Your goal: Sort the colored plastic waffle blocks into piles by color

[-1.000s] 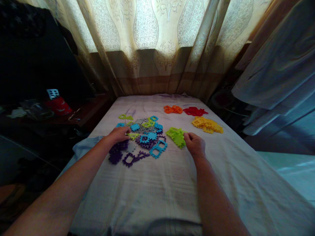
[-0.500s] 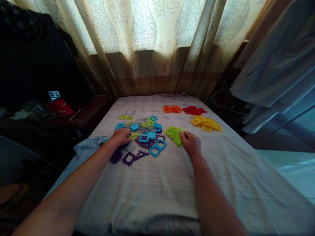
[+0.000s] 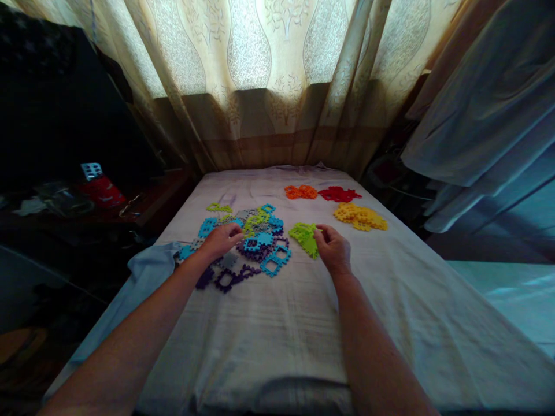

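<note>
Moved since the earlier frames: left hand, shifted rightward across the mixed pile; the green piece at its fingertips no longer shows there. Right hand remains at the green cluster.

Entries, left to right:

Blue cloth. Draped at the left edge of the white sheet.

Green pieces, a few. Lying apart beyond the pile, toward the far left corner.

Left hand, fingers drawn close together over the pile; cannot tell whether they grip anything.

Purple frames. On the pile's side toward the near edge.

Mixed pile, gear-edged pieces. Blue, grey, purple and green, overlapping, left of the sheet's middle.

Blue frames. At the pile's right side.

Orange pieces. Toward the far edge, just beside the red.

Green cluster. Between the pile and the right hand.

Right hand, fingers curled in and touching the cluster's right side; whether they clamp a piece is unclear.

Red pieces. Near the far right corner.

Yellow pieces. Heaped by the right edge, nearer than the red.

Progress, as judged: orange, red and yellow appear finished as single-colour groups; green seems partly gathered, with some left in the pile; blue, grey and purple remain intermixed.
</note>
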`<state>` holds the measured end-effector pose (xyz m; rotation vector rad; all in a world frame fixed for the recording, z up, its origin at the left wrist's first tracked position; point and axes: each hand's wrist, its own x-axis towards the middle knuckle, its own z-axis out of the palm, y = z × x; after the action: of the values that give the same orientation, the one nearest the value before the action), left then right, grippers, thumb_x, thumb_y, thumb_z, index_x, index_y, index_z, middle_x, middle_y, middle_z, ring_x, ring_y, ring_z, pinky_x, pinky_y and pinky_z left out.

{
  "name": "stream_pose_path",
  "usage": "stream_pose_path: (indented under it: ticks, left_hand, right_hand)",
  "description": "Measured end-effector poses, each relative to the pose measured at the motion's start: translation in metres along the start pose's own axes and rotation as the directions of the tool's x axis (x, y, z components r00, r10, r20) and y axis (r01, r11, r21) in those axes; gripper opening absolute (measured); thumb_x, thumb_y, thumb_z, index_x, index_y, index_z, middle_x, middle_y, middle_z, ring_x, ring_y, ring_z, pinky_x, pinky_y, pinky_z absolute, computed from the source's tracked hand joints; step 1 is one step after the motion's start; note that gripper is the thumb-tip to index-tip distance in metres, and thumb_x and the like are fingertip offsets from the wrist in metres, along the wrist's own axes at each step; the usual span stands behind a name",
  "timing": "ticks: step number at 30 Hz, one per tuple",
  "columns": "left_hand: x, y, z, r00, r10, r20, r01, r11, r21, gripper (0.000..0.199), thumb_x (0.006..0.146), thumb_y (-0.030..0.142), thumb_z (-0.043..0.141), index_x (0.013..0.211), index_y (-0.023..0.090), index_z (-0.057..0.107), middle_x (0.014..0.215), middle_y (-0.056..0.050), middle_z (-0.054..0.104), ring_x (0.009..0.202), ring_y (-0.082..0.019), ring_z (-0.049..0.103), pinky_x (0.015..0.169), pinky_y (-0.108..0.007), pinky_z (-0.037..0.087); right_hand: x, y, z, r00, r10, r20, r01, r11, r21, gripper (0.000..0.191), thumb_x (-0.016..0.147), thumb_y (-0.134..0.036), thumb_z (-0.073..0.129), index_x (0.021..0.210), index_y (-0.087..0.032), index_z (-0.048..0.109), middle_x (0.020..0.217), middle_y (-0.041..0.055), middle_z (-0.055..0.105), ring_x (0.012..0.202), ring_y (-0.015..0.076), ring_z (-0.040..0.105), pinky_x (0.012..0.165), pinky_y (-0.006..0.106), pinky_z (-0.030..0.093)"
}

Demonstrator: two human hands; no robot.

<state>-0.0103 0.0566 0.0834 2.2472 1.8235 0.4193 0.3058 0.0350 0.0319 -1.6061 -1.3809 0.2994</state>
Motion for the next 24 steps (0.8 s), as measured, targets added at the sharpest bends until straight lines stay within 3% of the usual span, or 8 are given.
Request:
stream_pose_path:
  ticks: [3, 6, 9, 12, 15, 17, 20, 24]
  left_hand:
    - [-0.011, 0.041, 0.023, 0.992, 0.125, 0.007, -0.121, 0.974, -0.189, 0.021, 0.084, 0.038, 0.053, 0.089, 0.021, 0.066, 0.086, 0.000, 0.072, 0.078, -0.016, 0.064, 0.072, -0.027, 0.048]
    - [-0.020, 0.072, 0.042, 0.992, 0.128, -0.012, -0.126, 0.943, -0.309, 0.018, 0.085, 0.036, 0.056, 0.086, 0.021, 0.065, 0.080, 0.001, 0.071, 0.073, -0.015, 0.063, 0.069, -0.026, 0.046]
    - [-0.022, 0.085, 0.054, 0.994, 0.102, -0.027, -0.104, 0.917, -0.385, 0.015, 0.085, 0.035, 0.057, 0.086, 0.022, 0.064, 0.078, 0.002, 0.070, 0.071, -0.014, 0.063, 0.069, -0.025, 0.047]
    - [-0.019, 0.085, 0.061, 0.996, 0.087, -0.036, -0.094, 0.902, -0.421, 0.018, 0.087, 0.036, 0.056, 0.092, 0.022, 0.066, 0.083, 0.000, 0.072, 0.076, -0.016, 0.066, 0.072, -0.027, 0.050]
    - [-0.020, 0.082, 0.067, 0.984, 0.145, -0.102, -0.170, 0.930, -0.326, 0.032, 0.087, 0.039, 0.059, 0.114, 0.022, 0.066, 0.112, -0.007, 0.072, 0.104, -0.022, 0.066, 0.096, -0.037, 0.049]
    - [-0.025, 0.081, 0.071, 0.969, 0.223, -0.103, -0.238, 0.957, -0.165, 0.050, 0.083, 0.045, 0.066, 0.129, 0.026, 0.060, 0.137, -0.010, 0.060, 0.130, -0.029, 0.052, 0.114, -0.052, 0.032]
    - [-0.034, 0.080, 0.078, 0.954, 0.299, 0.021, -0.300, 0.953, 0.043, 0.062, 0.080, 0.053, 0.069, 0.136, 0.032, 0.056, 0.153, -0.009, 0.045, 0.144, -0.037, 0.033, 0.116, -0.068, 0.009]
    - [-0.043, 0.077, 0.083, 0.961, 0.272, 0.051, -0.276, 0.951, 0.136, 0.046, 0.090, 0.050, 0.055, 0.133, 0.034, 0.058, 0.153, -0.008, 0.046, 0.142, -0.036, 0.037, 0.115, -0.071, 0.011]
  right_hand:
    - [-0.011, -0.016, 0.014, 0.988, -0.084, 0.130, 0.070, 0.992, 0.105, 0.038, 0.081, -0.043, 0.058, 0.108, -0.020, 0.071, 0.083, 0.0050, 0.075, 0.065, 0.0170, 0.066, 0.067, 0.029, 0.050]
    - [-0.021, -0.025, 0.026, 0.961, -0.154, 0.231, 0.112, 0.977, 0.183, 0.038, 0.081, -0.041, 0.060, 0.112, -0.022, 0.070, 0.085, 0.0042, 0.075, 0.063, 0.0166, 0.066, 0.066, 0.030, 0.052]
    - [-0.025, -0.027, 0.032, 0.946, -0.179, 0.269, 0.111, 0.962, 0.251, 0.033, 0.082, -0.038, 0.058, 0.109, -0.022, 0.070, 0.081, 0.0032, 0.075, 0.062, 0.0161, 0.065, 0.064, 0.029, 0.052]
    - [-0.024, -0.025, 0.033, 0.945, -0.189, 0.268, 0.113, 0.955, 0.274, 0.028, 0.083, -0.036, 0.055, 0.100, -0.020, 0.072, 0.083, 0.0043, 0.075, 0.067, 0.0166, 0.066, 0.067, 0.028, 0.053]
    - [-0.016, -0.020, 0.025, 0.971, -0.154, 0.185, 0.129, 0.982, 0.142, 0.027, 0.085, -0.034, 0.053, 0.097, -0.020, 0.073, 0.093, 0.0066, 0.075, 0.078, 0.0180, 0.068, 0.077, 0.030, 0.052]
    - [-0.010, -0.014, 0.017, 0.989, -0.106, 0.105, 0.108, 0.994, -0.017, 0.030, 0.087, -0.033, 0.051, 0.101, -0.021, 0.074, 0.098, 0.0076, 0.075, 0.083, 0.0188, 0.067, 0.081, 0.030, 0.051]
    - [-0.002, -0.003, 0.009, 0.995, -0.070, 0.064, 0.082, 0.975, -0.207, 0.032, 0.090, -0.031, 0.048, 0.103, -0.020, 0.075, 0.099, 0.0082, 0.074, 0.089, 0.0196, 0.064, 0.085, 0.031, 0.047]
    - [-0.002, 0.004, 0.010, 0.996, -0.071, 0.061, 0.087, 0.939, -0.332, 0.034, 0.091, -0.030, 0.047, 0.108, -0.020, 0.074, 0.107, 0.0104, 0.071, 0.099, 0.0222, 0.060, 0.093, 0.034, 0.043]
